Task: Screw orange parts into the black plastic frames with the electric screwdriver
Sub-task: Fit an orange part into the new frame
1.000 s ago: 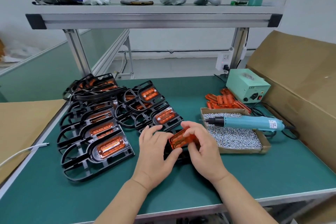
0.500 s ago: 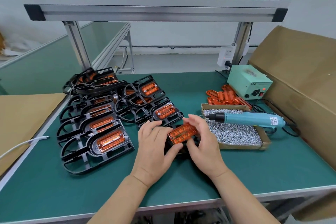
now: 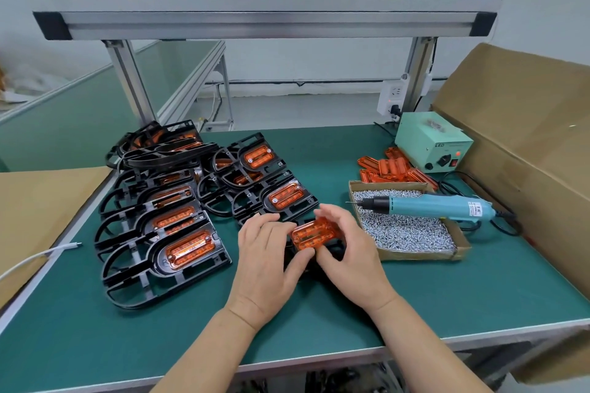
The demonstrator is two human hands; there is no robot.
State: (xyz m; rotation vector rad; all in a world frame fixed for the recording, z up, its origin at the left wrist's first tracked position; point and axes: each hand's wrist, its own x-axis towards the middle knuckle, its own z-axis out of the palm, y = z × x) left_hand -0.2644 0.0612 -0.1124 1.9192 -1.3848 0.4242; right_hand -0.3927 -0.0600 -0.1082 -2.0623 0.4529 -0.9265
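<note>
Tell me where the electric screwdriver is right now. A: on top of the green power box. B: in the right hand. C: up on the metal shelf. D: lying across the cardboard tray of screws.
D: the electric screwdriver lies across the cardboard tray of screws, untouched, while the left hand and right hand both hold an orange part.

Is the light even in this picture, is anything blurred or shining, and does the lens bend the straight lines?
Head view: light soft and even, only faint shadow on the green mat under the left hand and right hand; the orange part they hold is reasonably sharp; a soft sheen on the shelf rail; the wide lens makes the shelf posts lean.
</note>
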